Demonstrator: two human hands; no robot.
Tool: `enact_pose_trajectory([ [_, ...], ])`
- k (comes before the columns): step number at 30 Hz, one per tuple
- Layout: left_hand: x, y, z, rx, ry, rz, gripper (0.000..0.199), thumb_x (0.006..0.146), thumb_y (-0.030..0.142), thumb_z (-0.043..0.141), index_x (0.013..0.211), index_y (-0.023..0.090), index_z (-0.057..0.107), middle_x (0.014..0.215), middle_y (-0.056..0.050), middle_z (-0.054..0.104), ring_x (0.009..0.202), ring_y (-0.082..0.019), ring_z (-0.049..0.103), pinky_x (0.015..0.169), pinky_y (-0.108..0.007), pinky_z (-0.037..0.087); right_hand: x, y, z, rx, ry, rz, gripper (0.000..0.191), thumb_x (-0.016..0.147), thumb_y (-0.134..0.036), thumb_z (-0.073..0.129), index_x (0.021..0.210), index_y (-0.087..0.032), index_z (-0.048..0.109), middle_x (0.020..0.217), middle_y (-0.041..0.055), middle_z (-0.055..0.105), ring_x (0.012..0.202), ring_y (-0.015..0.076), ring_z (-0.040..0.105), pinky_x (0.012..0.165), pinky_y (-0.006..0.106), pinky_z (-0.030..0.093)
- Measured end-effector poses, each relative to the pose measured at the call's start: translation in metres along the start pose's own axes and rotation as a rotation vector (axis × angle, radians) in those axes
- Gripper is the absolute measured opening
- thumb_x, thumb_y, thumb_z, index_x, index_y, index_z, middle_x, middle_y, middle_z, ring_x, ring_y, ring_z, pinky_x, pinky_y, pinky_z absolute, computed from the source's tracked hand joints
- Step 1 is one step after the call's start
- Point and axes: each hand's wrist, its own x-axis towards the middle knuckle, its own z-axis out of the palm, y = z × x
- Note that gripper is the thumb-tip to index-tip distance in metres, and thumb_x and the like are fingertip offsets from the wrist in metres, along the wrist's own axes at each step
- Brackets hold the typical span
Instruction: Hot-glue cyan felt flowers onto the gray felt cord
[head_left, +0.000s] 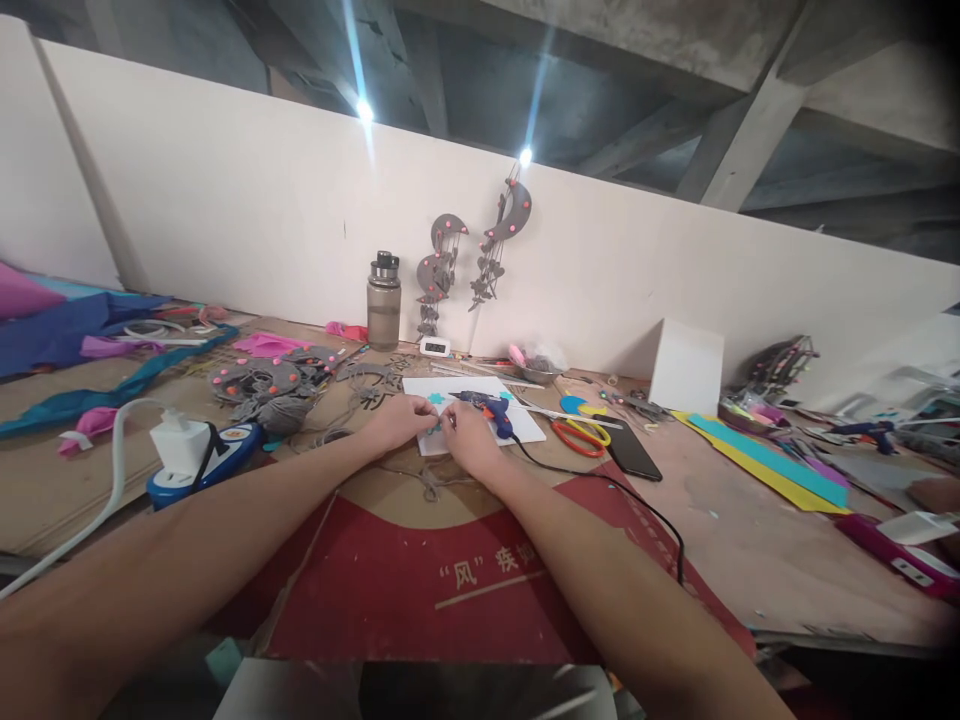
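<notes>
My left hand (401, 420) and my right hand (469, 438) meet over a white sheet (531, 432) on the cardboard. The fingers of both are drawn together in a pinch, the tips almost touching. What they pinch is too small to make out. Just beyond the fingertips shows a small teal star-shaped cutout (436, 398), and a second teal cutout (506, 396) lies farther right on the sheet. A blue glue gun (496, 414) rests on the sheet right beside my right hand, its black cord running off to the right. Grey string (430, 488) lies loose in front of my hands.
Orange-handled scissors (579, 438) and a black phone (634, 450) lie to the right. A blue power strip (206, 465) with a white charger stands left. Behind are a water bottle (384, 305), grey felt pieces (259, 378) and hanging moon ornaments (514, 212). Another person's hand (934, 493) shows far right.
</notes>
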Motion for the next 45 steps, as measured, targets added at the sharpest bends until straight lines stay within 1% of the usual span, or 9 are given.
enact_pose_trajectory([
  [6, -0.003, 0.008, -0.013, -0.206, -0.180, -0.071, 0.036, 0.066, 0.041, 0.059, 0.084, 0.012, 0.068, 0.053, 0.002, 0.055, 0.047, -0.010, 0.043, 0.049, -0.022, 0.031, 0.002, 0.003, -0.003, 0.002, 0.016, -0.026, 0.015, 0.086, -0.019, 0.045, 0.088, -0.014, 0.059, 0.091, 0.0076, 0.062, 0.088, 0.0159, 0.054, 0.081, 0.027, 0.039],
  [9, -0.003, 0.011, -0.018, -0.279, -0.197, -0.071, 0.042, 0.063, 0.039, 0.063, 0.094, 0.011, 0.065, 0.058, 0.002, 0.058, 0.046, -0.009, 0.043, 0.049, -0.022, 0.033, 0.003, 0.003, -0.005, -0.006, 0.016, -0.021, 0.016, 0.087, -0.019, 0.044, 0.089, -0.013, 0.058, 0.092, 0.0082, 0.062, 0.088, 0.0159, 0.053, 0.081, 0.027, 0.039],
  [14, -0.002, 0.011, -0.017, -0.107, -0.103, 0.016, 0.033, 0.065, 0.037, 0.062, 0.086, 0.013, 0.069, 0.073, -0.003, 0.067, 0.061, -0.012, 0.054, 0.058, -0.021, 0.038, 0.001, 0.001, -0.007, -0.035, 0.015, -0.060, 0.015, 0.088, -0.019, 0.044, 0.089, -0.013, 0.057, 0.091, 0.0086, 0.060, 0.090, 0.0174, 0.052, 0.083, 0.029, 0.038],
  [19, -0.006, 0.016, -0.015, 0.175, -0.008, 0.162, 0.024, 0.071, 0.033, 0.057, 0.077, 0.015, 0.072, 0.066, -0.001, 0.067, 0.064, -0.013, 0.057, 0.059, -0.021, 0.036, -0.002, -0.005, -0.008, -0.058, 0.017, -0.120, 0.014, 0.088, -0.019, 0.043, 0.092, -0.014, 0.056, 0.094, 0.0085, 0.058, 0.093, 0.0179, 0.051, 0.084, 0.029, 0.038],
  [24, -0.013, 0.025, -0.013, 0.042, -0.049, 0.067, 0.026, 0.076, 0.036, 0.052, 0.082, 0.015, 0.066, 0.058, -0.001, 0.065, 0.048, -0.011, 0.057, 0.051, -0.020, 0.039, -0.003, -0.006, -0.013, -0.068, 0.044, -0.129, 0.013, 0.089, -0.020, 0.042, 0.091, -0.015, 0.055, 0.093, 0.0079, 0.058, 0.093, 0.0182, 0.051, 0.082, 0.030, 0.039],
  [30, -0.015, 0.027, -0.012, 0.032, -0.053, 0.048, 0.020, 0.075, 0.028, 0.052, 0.080, 0.015, 0.065, 0.058, -0.001, 0.066, 0.047, -0.012, 0.059, 0.049, -0.020, 0.040, -0.002, -0.002, -0.010, -0.065, 0.052, -0.127, 0.013, 0.088, -0.020, 0.044, 0.088, -0.015, 0.055, 0.092, 0.0090, 0.058, 0.090, 0.0193, 0.052, 0.082, 0.032, 0.040],
  [37, -0.012, 0.021, -0.009, 0.197, 0.134, 0.182, 0.016, 0.072, 0.022, 0.053, 0.073, 0.016, 0.067, 0.059, -0.001, 0.065, 0.056, -0.012, 0.056, 0.056, -0.022, 0.037, 0.000, 0.000, -0.010, 0.082, 0.096, -0.146, 0.011, 0.087, -0.019, 0.046, 0.089, -0.016, 0.056, 0.090, 0.0069, 0.059, 0.087, 0.0175, 0.052, 0.081, 0.030, 0.040],
  [41, -0.009, 0.015, -0.010, 0.186, 0.208, 0.218, 0.013, 0.071, 0.020, 0.054, 0.071, 0.016, 0.067, 0.065, -0.001, 0.066, 0.058, -0.011, 0.054, 0.057, -0.022, 0.036, 0.000, 0.000, -0.012, 0.107, 0.109, -0.139, 0.009, 0.085, -0.018, 0.049, 0.088, -0.016, 0.057, 0.085, 0.0051, 0.059, 0.080, 0.0163, 0.052, 0.077, 0.029, 0.040],
  [45, -0.004, 0.006, -0.012, 0.127, 0.264, 0.217, 0.010, 0.070, 0.020, 0.055, 0.069, 0.017, 0.065, 0.058, 0.001, 0.063, 0.056, -0.011, 0.054, 0.057, -0.022, 0.037, -0.001, -0.003, -0.013, 0.111, 0.116, -0.164, 0.009, 0.084, -0.016, 0.048, 0.080, -0.017, 0.057, 0.080, 0.0035, 0.058, 0.078, 0.0157, 0.051, 0.074, 0.028, 0.039],
])
